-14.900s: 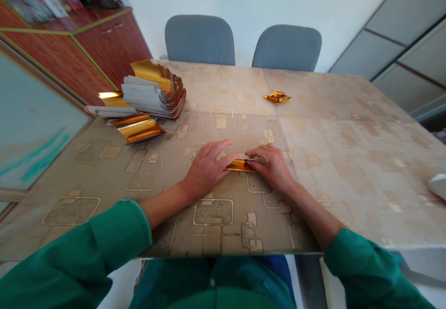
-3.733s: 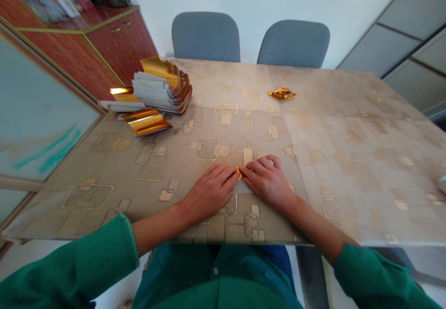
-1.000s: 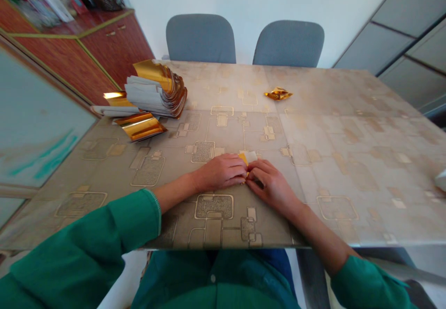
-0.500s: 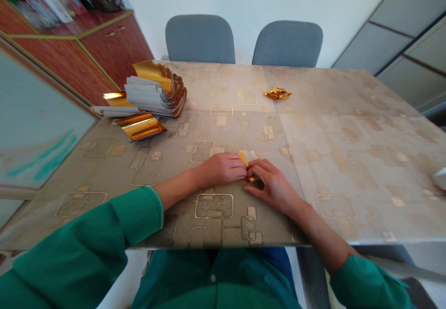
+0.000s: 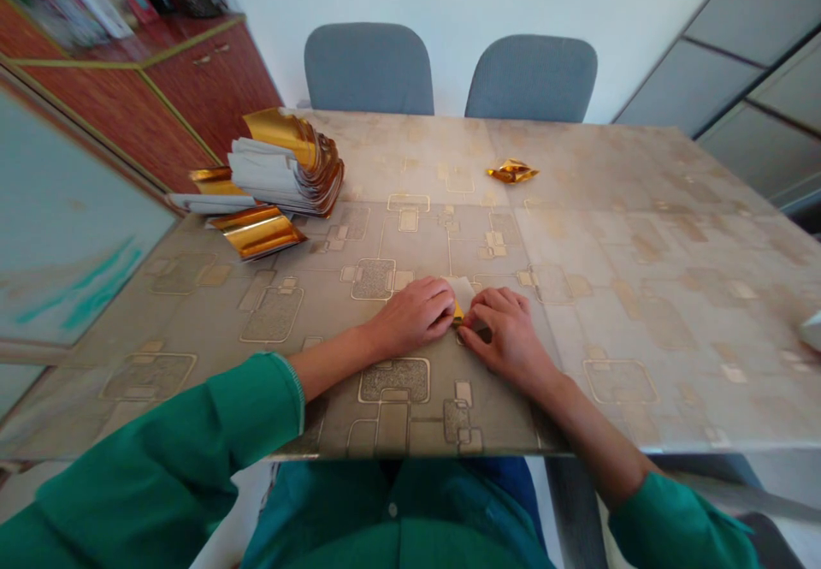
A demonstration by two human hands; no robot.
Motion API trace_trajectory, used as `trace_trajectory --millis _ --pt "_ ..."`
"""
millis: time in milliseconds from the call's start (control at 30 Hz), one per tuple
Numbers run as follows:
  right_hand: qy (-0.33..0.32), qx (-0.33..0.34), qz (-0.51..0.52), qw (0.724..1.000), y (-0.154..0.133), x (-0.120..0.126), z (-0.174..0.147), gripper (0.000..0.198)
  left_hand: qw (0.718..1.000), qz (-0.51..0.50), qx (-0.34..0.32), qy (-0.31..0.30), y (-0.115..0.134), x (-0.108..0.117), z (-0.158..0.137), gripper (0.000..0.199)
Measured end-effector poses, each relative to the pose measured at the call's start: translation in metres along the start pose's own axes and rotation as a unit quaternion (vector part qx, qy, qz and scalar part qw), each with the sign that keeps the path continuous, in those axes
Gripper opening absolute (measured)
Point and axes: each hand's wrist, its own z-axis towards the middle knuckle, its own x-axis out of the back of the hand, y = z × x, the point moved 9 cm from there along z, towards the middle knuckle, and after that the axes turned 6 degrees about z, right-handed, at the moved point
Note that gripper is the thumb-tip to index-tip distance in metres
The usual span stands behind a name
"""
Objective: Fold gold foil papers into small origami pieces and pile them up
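Note:
Between my hands, on the patterned tablecloth, is a small sheet of gold foil paper (image 5: 463,293), its pale back partly showing and one edge folded over. My left hand (image 5: 424,311) is closed on its left side, fingers curled and pressed together. At the lower right, my right hand (image 5: 504,329) pinches the paper's edge between thumb and fingers. Much of the sheet is hidden under the fingers. Farther back lies a folded gold paper piece (image 5: 512,171), pointed at both ends.
A thick stack of gold foil paper (image 5: 282,167) stands at the back left, with a loose gold sheet (image 5: 257,231) in front. Two grey chairs (image 5: 370,68) (image 5: 532,79) are across the table. A wooden cabinet (image 5: 198,90) borders the left; a white object (image 5: 812,328) is at the right edge.
My hands have moved slightly apart, and more of the paper's pale side shows between them. My left fingers have curled in more. The stack and the folded piece stay in place.

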Motion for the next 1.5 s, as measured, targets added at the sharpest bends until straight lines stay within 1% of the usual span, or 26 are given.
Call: trace_trajectory --millis 233,467,667,933,1100,1200,1333,1500 --pt "0.016 -0.032 0.017 0.999 0.007 -0.001 0.0 0.011 0.999 -0.041 0.012 -0.005 -0.002 -0.001 0.001 0.015" --pt "0.044 -0.053 -0.001 0.998 0.012 0.001 -0.002 0.019 0.998 -0.026 0.057 0.006 -0.005 -0.002 0.002 0.015" --pt "0.064 -0.034 -0.028 0.997 0.009 0.001 -0.002 0.022 0.997 -0.033 0.061 0.015 -0.005 -0.003 0.002 0.016" --pt "0.049 -0.048 -0.055 0.996 0.009 -0.002 -0.001 0.021 0.997 -0.037 0.067 0.021 -0.006 -0.005 0.002 0.017" --pt "0.042 -0.041 -0.077 0.995 0.008 -0.003 0.0 0.021 0.996 -0.04 0.07 0.02 -0.006 -0.005 0.002 0.016" --pt "0.053 -0.022 -0.095 0.994 0.005 -0.001 -0.001 0.023 0.996 -0.045 0.07 0.025 -0.007 -0.005 0.002 0.016" --pt "0.064 -0.009 -0.128 0.99 0.002 -0.002 0.0 0.021 0.995 -0.064 0.075 0.026 -0.009 -0.006 0.003 0.016" --pt "0.051 -0.031 -0.145 0.988 0.004 -0.003 0.0 0.017 0.99 -0.11 0.089 0.024 -0.013 -0.003 0.005 0.015"
